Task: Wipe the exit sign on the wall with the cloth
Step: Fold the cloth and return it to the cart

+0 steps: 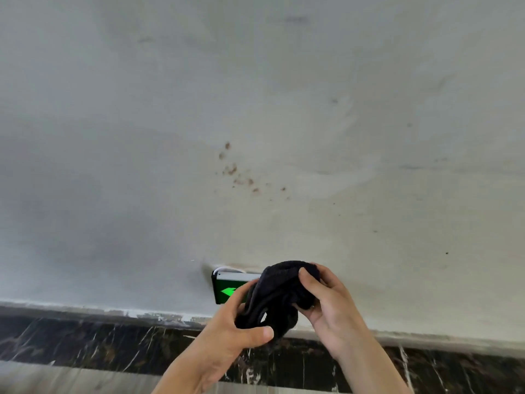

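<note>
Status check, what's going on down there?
Left hand and right hand both gripping bunched black cloth. Green-lit exit sign low on wall, half hidden behind it.

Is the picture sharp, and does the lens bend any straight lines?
Head view: soft overall; the dark marble skirting bows from wide-angle distortion; the exit sign glows bright green, half hidden by the black cloth; light is even, with no glare.

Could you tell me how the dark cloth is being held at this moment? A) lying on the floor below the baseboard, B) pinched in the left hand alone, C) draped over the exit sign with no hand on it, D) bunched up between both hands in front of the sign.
D: the dark cloth is bunched between the left hand and right hand, covering the right part of the green exit sign.
</note>
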`<action>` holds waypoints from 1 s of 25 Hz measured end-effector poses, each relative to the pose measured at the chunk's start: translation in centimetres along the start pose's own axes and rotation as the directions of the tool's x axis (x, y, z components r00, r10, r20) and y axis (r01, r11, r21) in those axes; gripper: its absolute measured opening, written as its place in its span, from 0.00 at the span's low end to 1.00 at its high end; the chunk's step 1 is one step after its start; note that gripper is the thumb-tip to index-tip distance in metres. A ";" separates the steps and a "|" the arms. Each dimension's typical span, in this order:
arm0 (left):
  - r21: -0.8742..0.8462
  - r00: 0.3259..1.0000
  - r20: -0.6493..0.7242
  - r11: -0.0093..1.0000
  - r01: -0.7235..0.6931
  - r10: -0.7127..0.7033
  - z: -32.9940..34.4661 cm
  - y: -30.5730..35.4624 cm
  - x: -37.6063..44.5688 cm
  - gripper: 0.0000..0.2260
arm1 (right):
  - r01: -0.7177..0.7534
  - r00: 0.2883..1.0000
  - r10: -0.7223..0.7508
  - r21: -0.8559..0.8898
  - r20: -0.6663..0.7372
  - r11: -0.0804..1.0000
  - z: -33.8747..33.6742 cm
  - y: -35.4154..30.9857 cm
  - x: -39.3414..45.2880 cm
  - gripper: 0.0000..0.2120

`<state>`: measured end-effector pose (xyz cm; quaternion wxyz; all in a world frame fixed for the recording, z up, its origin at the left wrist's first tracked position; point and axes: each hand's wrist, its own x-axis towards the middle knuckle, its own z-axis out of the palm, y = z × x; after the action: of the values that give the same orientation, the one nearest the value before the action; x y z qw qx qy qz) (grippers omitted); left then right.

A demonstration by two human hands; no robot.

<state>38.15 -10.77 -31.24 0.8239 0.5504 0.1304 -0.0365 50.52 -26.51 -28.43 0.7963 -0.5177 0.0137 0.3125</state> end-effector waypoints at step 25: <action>-0.251 0.857 -0.485 0.911 -0.328 0.175 8.7 31.9 -29.0 0.17 | 0.063 0.921 0.075 -0.336 0.383 0.940 27.7 -22.1 -19.6 0.07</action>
<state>18.19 -8.68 7.92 0.8473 0.4127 0.2484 0.2239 37.68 -18.88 9.17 0.6801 -0.5752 -0.1980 0.4092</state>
